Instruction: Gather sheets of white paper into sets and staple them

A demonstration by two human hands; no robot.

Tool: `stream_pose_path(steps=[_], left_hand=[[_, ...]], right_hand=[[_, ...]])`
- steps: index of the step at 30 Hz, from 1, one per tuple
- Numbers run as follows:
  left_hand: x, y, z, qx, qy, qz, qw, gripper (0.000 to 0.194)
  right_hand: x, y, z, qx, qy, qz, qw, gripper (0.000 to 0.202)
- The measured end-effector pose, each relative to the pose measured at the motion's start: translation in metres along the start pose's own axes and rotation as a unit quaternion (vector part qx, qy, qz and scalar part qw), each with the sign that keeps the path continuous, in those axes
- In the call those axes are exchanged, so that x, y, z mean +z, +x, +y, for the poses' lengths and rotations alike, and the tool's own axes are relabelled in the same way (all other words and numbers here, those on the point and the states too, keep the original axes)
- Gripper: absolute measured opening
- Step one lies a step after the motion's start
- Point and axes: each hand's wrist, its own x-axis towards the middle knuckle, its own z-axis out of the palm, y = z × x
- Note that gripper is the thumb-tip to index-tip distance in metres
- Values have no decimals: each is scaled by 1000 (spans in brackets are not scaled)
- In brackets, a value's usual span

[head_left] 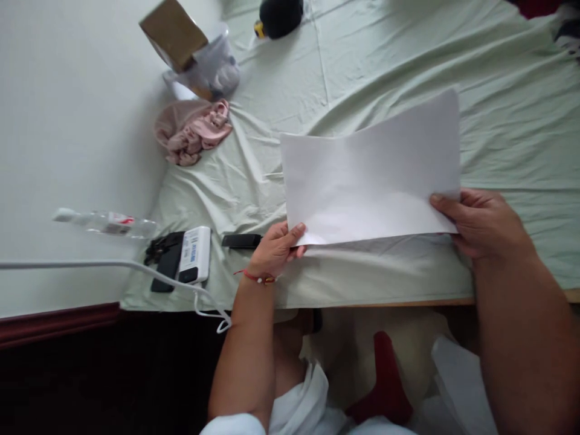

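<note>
A blank white sheet of paper (362,181) is held out above the pale green bedsheet, its far edge dipping in the middle and its right far corner raised. My left hand (277,246) pinches the near left corner, thumb on top and fingers underneath. On the opposite side, my right hand (480,220) grips the sheet near its right near corner, with the thumb over the paper and the other fingers partly hidden behind it. A slim black object (241,241) lies on the bed just left of my left hand.
Along the wall are a clear bottle (109,223), a white power bank-like device (195,255) with a white cable (136,266), and crumpled pink cloth (197,130). A cardboard box (174,35) and a dark rounded object (281,17) sit farther back. The bed's front edge is below my hands.
</note>
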Motion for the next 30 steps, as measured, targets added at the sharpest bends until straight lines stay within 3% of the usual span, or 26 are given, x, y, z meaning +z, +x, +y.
stream_pose_path(steps=[4,7,11,15,18,21,24,27,29,30], left_hand=[[-5,-2,2,-6,-49,49,998,55],[-5,-3,3,9,-73,29,997,54],[-5,-3,-1,32,-104,20,994,55],[-8,-3,-4,96,-125,81,984,54],[-11,-3,-4,197,-105,151,963,49],[-14,-5,-5,328,-25,293,898,34],[-27,-9,-9,377,107,448,804,16],[-49,-12,-17,319,273,558,715,10],[-65,-11,-22,244,392,570,679,9],[-72,-10,-24,212,432,557,677,10]], right_hand=[[-3,-2,-2,61,-31,-44,997,43],[-5,-1,-1,37,-16,-10,999,39],[-1,-4,-8,37,-20,56,998,17],[8,-9,-19,63,-33,118,991,9],[10,-9,-19,57,-33,132,989,11],[8,-7,-11,39,-59,101,992,13],[7,-6,-2,11,-87,54,995,14],[9,-5,2,5,-82,46,996,9],[11,-5,1,15,-67,52,996,8],[13,-5,-1,22,-60,56,996,9]])
